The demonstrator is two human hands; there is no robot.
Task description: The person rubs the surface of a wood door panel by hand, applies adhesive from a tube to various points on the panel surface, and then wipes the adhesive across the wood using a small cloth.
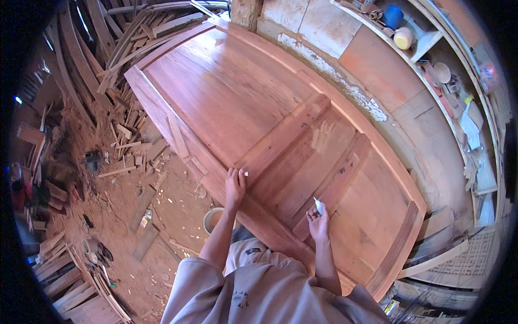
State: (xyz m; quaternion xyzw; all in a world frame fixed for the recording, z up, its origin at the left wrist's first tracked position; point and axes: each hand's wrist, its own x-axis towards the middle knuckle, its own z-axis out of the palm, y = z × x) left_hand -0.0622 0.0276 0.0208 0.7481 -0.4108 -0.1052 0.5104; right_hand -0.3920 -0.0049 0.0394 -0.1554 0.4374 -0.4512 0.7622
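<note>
A large reddish-brown panelled wooden door [216, 92] lies flat in front of me. My left hand [235, 184] is at its near edge, beside the end of a cross rail [286, 135], fingers curled. A small white piece [246, 174], possibly a cap, shows at those fingertips. In my right hand [318, 224] is a small white glue bottle [319, 206] with a pointed nozzle, tilted up and to the left. That hand is over the right part of the door, close to a second cross rail [340, 181].
Wood offcuts [129, 146] and shavings litter the floor on the left. A pale bucket [212, 218] stands by my left forearm. Loose wood strips [174, 135] lie on the door's near edge. Shelves [431, 46] with a blue container [393, 16] line the right wall.
</note>
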